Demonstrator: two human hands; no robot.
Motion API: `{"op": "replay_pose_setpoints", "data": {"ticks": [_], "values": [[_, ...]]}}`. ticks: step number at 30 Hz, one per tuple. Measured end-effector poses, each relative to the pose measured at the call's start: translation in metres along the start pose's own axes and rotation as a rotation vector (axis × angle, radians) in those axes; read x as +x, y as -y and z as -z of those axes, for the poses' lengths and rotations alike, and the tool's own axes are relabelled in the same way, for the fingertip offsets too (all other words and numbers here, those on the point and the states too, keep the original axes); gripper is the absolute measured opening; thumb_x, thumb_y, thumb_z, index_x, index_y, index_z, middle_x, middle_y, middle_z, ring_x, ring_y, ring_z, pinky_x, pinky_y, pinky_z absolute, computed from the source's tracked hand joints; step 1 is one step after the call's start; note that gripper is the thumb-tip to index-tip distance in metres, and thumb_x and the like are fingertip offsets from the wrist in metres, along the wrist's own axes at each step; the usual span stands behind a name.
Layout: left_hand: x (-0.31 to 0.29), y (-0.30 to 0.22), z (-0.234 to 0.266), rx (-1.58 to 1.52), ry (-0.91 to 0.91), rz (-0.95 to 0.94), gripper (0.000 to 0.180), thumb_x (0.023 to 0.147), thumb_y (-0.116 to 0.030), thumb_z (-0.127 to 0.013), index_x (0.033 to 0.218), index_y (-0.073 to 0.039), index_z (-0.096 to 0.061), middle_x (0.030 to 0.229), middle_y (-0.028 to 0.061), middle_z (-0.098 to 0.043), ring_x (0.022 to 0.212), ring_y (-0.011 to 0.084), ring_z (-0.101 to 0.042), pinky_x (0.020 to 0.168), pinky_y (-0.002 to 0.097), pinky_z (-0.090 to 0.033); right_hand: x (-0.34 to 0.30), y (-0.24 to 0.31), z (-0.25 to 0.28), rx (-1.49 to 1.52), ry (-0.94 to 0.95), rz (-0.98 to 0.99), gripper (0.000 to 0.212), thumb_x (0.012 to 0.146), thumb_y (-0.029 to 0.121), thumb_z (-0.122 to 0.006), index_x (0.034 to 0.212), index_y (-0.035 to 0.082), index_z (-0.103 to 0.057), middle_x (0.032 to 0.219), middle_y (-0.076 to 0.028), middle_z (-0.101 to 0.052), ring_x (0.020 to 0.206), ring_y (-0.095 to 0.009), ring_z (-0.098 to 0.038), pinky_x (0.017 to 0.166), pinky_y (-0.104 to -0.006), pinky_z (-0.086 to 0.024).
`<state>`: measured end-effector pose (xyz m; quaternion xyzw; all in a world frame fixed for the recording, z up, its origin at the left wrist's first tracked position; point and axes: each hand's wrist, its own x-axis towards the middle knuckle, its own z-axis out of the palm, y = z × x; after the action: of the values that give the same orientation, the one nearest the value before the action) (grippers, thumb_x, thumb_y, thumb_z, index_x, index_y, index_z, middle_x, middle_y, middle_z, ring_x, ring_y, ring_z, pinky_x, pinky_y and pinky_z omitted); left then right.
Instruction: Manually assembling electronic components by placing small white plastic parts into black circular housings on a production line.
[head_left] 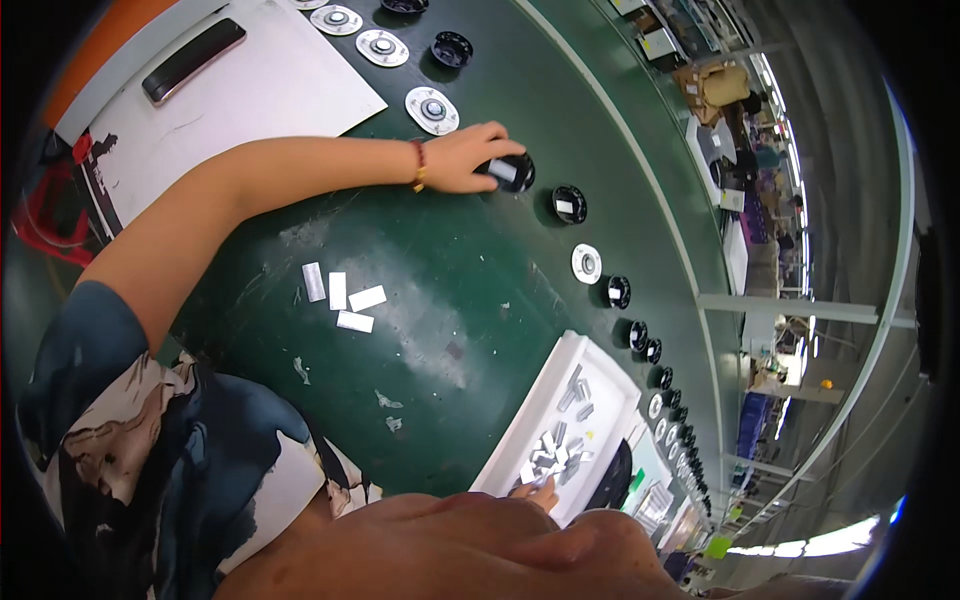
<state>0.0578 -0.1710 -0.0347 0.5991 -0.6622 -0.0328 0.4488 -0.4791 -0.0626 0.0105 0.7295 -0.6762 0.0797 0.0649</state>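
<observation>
Our left hand (462, 158) curls its fingers (500, 135) around the round black plastic cup (512, 172) on the green worktop (450, 290); we judge it light, rigid, best gripped by its rim. Our right hand (540, 492) rests in the white tray (560, 375); its grip we cannot tell.

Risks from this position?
1. The left hand reaches far across the green belt to the round black cup-shaped part; it might knock the neighbouring white disc.
2. The right hand picks small silver strips from the white tray, likely without looking; a mispick seems possible.
</observation>
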Motion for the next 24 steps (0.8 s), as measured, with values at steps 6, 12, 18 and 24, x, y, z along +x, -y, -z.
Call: {"op": "replay_pose_setpoints", "data": {"ticks": [6,12,18,24], "values": [[0.054,0.055,-0.021,0.186,-0.043,0.213,0.066,0.08,-0.021,-0.072,0.141,-0.016,-0.048,0.133,0.0171,-0.048,0.119,0.0377,-0.051,0.102,0.0436,-0.044,-0.011,-0.012,-0.006,0.32,0.003,-0.222,0.021,0.083,0.009,-0.066,0.099,-0.003,-0.065,0.084,-0.017,-0.066,0.073,-0.031,-0.065,0.069,-0.0391,-0.052],[0.051,0.059,-0.016,0.568,-0.076,0.196,0.069,0.081,-0.038,-0.07,0.144,-0.025,-0.044,0.134,0.0146,-0.05,0.122,0.0341,-0.052,0.108,0.0554,-0.032,0.017,0.042,0.028,0.191,-0.166,-0.165,0.018,0.086,0.014,-0.068,0.097,0.0,-0.066,0.084,-0.013,-0.067,0.07,-0.024,-0.063,0.067,-0.038,-0.051],[0.054,0.067,0.033,0.609,-0.317,0.111,0.017,0.08,-0.014,-0.061,0.097,-0.011,-0.061,0.099,0.0153,-0.053,0.094,0.0368,-0.055,0.077,0.0517,-0.043,0.045,0.167,0.034,0.532,-0.045,0.476,0.023,0.081,0.002,-0.07,0.104,0.0,-0.067,0.089,-0.01,-0.068,0.072,-0.018,-0.059,0.068,-0.0318,-0.047],[0.013,0.13,0.069,0.661,-0.346,0.235,0.018,0.079,-0.013,-0.061,0.097,-0.012,-0.061,0.102,0.0153,-0.052,0.094,0.0374,-0.054,0.076,0.0509,-0.042,0.041,0.206,-0.039,0.539,0.222,0.736,0.03,0.081,0.015,-0.075,0.106,0.006,-0.061,0.105,-0.01,-0.061,0.099,-0.028,-0.058,0.093,-0.0412,-0.036]]}}
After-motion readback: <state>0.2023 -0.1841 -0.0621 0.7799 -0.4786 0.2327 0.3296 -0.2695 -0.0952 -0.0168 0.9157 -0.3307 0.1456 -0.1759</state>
